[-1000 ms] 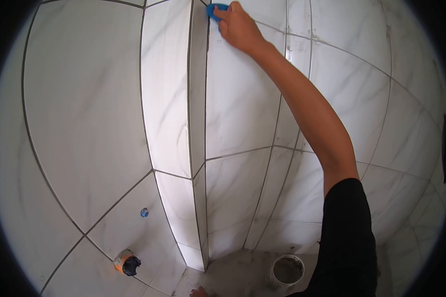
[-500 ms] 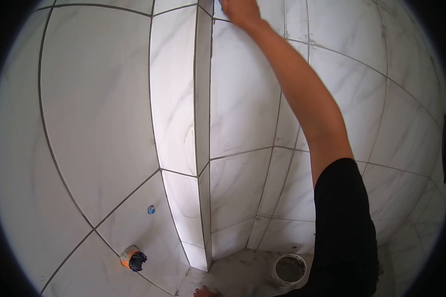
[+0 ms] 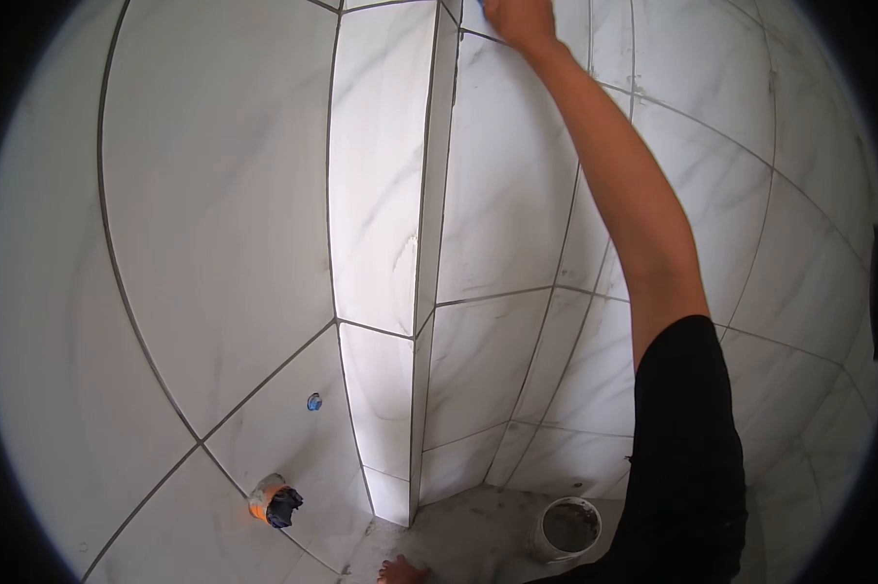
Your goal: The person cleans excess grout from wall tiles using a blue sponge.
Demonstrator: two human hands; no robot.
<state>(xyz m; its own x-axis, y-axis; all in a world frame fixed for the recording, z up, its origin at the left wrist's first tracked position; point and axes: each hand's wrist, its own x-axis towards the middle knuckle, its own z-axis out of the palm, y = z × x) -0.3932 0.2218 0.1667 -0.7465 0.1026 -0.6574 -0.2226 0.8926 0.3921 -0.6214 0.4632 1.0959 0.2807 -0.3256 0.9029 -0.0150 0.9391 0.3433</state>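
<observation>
Fingers of your right hand point(image 3: 525, 21) seem closed around a blue tool point(image 3: 482, 8) at the top edge, arm point(image 3: 619, 190) stretched up to reach the high wall tile point(image 3: 502, 73), while the bucket point(image 3: 547, 551) stands below, your left hand unseen.

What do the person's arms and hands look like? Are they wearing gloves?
The bare right hand shows no glove, though the picture's top edge cuts it off. No watch or bracelet shows on the wrist. A plain, short black cloth sleeve ends above the elbow. The left hand is out of view.
</observation>
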